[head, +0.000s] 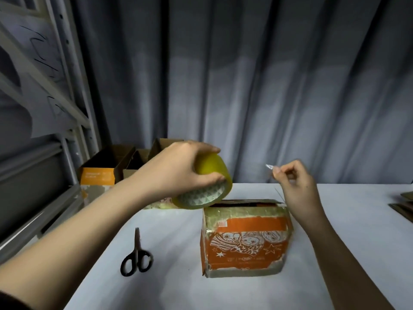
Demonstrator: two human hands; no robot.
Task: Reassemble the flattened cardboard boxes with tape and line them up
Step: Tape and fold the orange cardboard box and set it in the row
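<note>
Black-handled scissors [136, 257] lie on white table [169, 287] beside orange printed cardboard box [244, 239]. Grey pleated curtain [245, 86] hangs behind. Left hand [178, 173] grips yellow tape roll [204, 183]; right hand [295, 184] pinches clear tape end [269, 167].

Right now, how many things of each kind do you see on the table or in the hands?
Assembled cardboard boxes: 4, one orange box in front, three at the back left
Tape roll: 1, in the left hand
Scissors: 1
Flattened cardboard stack: 1; sheets uncountable
Total: 7
</note>
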